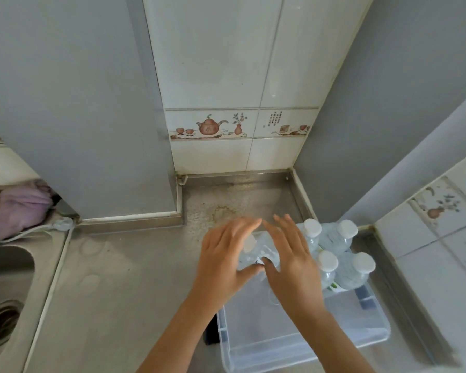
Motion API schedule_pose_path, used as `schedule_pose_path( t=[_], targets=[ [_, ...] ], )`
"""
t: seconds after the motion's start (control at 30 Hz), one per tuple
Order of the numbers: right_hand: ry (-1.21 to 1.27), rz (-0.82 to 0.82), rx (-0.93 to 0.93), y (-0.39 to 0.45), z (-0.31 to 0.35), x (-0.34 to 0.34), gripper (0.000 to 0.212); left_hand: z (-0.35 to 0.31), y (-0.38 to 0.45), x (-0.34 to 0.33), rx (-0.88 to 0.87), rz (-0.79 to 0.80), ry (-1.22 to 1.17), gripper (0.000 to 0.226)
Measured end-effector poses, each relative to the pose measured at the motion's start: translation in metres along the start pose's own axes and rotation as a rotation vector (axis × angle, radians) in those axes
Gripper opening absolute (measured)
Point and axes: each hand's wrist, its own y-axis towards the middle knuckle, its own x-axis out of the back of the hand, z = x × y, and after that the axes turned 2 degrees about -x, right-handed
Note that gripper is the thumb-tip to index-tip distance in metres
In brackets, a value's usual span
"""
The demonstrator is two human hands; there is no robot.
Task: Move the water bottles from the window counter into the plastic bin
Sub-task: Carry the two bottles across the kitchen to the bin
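A clear plastic bin (301, 343) sits on the steel counter at lower right. Several water bottles (342, 254) with white caps stand upright at its far end. Over the bin's far left part, my left hand (226, 259) and my right hand (293, 262) meet around another water bottle (253, 251). Its white cap shows between my left fingers. Both thumbs press its body while the fingers stretch flat over it. Most of that bottle is hidden by my hands, and the fingertips are blurred.
The steel counter (135, 278) runs left to a sink (3, 286) with a drain. A purple cloth bag (16, 208) and a white cable lie at the left. Tiled walls and grey panels close in the corner behind the bin.
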Motion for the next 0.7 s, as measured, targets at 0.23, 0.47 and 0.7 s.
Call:
schedule_pose_path(
  t=[0.23,0.47,0.7],
  targets=[
    [-0.112,0.082,0.011,-0.019,-0.006,0.010,0.086,-0.006,-0.011,0.002,-0.029,0.103,0.275,0.083],
    [-0.017,0.021,-0.075,-0.057,0.001,0.052,0.075,-0.039,-0.016,0.026,-0.046,-0.021,0.207,0.046],
    [-0.163,-0.080,-0.231,-0.131,-0.019,0.117,0.071,-0.125,-0.028,0.018,-0.215,-0.022,0.099,0.037]
  ],
)
